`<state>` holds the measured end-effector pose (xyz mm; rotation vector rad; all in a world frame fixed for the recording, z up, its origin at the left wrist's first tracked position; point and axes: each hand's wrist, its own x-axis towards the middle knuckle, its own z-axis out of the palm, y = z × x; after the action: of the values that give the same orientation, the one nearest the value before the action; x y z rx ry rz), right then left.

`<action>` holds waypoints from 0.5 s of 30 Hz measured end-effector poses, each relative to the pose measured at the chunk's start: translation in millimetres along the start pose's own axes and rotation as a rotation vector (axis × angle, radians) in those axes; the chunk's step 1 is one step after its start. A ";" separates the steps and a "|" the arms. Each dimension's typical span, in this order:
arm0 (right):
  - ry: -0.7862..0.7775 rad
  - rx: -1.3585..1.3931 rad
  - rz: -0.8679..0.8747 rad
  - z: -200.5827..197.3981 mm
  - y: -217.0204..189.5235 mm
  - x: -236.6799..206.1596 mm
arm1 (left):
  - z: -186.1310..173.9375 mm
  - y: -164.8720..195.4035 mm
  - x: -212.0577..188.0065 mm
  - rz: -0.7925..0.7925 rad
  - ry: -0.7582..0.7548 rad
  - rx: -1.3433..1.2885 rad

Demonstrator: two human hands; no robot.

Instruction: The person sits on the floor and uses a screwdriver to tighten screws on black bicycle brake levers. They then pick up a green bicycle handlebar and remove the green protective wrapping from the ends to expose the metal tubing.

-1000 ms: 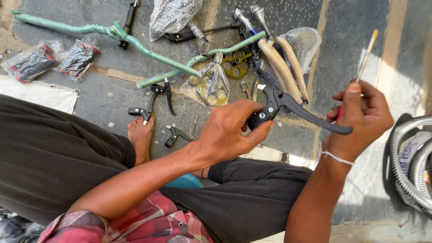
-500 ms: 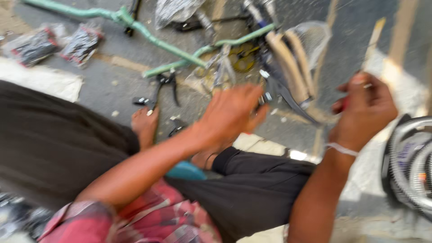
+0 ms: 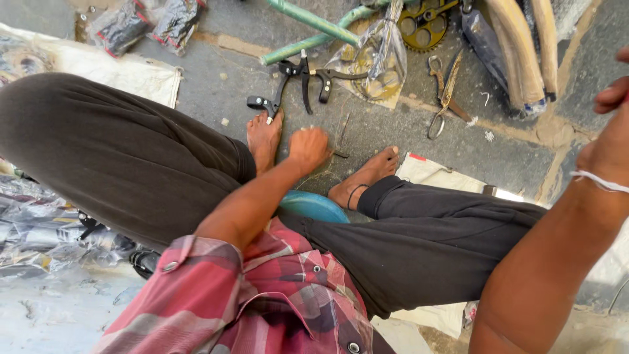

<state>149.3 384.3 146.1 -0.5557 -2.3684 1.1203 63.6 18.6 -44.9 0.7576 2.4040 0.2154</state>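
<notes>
My left hand (image 3: 309, 147) reaches down to the stone floor between my two bare feet, fingers curled shut; nothing shows in its grip. A thin wire (image 3: 343, 129) and a small dark part (image 3: 340, 155) lie just right of it. Black brake levers (image 3: 288, 82) rest on the floor just beyond my left foot (image 3: 264, 134). My right hand (image 3: 612, 128) is raised at the right edge, with a white thread around the wrist. Most of its fingers are cut off by the frame, so its grip is hidden.
A green bicycle frame tube (image 3: 314, 23), a gold chainring (image 3: 426, 23), a clear plastic bag (image 3: 380, 59), scissors (image 3: 445, 95) and tan tyres (image 3: 524, 46) lie ahead. Black packets (image 3: 151, 23) are at the far left. I sit on a blue stool (image 3: 314, 206).
My left hand has let go of the black brake lever and dropped to the floor between my feet. The view tilted down, and my right hand slid to the right edge.
</notes>
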 end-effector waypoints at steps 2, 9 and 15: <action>0.013 0.014 -0.022 2.5 0.9 2.8 | 8.9 -0.9 1.2 0.014 0.145 0.007; 0.190 0.178 0.055 0.0 -38.9 0.8 | -33.2 33.8 50.4 0.046 -0.145 -1.216; 0.235 0.163 -0.048 10.7 -105.8 4.0 | -112.4 79.9 25.6 0.389 -0.331 -1.975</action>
<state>123.0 317.8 225.0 -0.5383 -2.0592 1.1476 17.6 101.7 58.4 0.1431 0.7703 1.9294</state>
